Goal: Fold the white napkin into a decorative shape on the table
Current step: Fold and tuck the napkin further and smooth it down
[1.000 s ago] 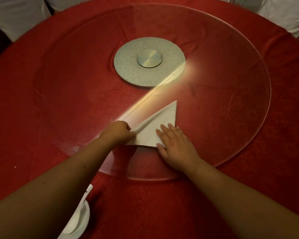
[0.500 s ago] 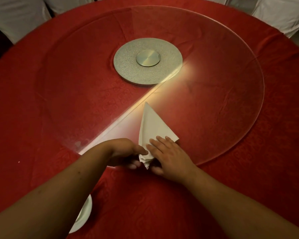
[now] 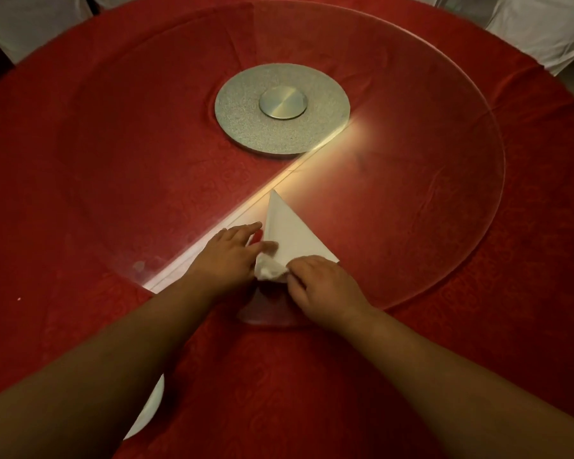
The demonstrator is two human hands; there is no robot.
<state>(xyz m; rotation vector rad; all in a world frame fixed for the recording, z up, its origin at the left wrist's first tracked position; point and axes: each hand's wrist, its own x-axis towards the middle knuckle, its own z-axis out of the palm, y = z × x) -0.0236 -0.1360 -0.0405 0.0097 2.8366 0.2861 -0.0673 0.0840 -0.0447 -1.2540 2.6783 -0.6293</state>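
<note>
The white napkin lies on the glass turntable as a narrow triangle, its tip pointing away from me. Its near end is bunched into a small roll between my hands. My left hand rests at the napkin's left edge, thumb pressed on the rolled end and fingers stretched forward. My right hand pinches the rolled near end from the right, fingers curled over it. Both hands hide the napkin's near corner.
The glass turntable covers the middle of the round red-clothed table, with a grey metal hub at its centre. A white dish shows under my left forearm. White-covered chairs stand at the far edge.
The napkin swung from pointing right to pointing away from me. Both hands drew back to its near end, which is now rolled up between them.
</note>
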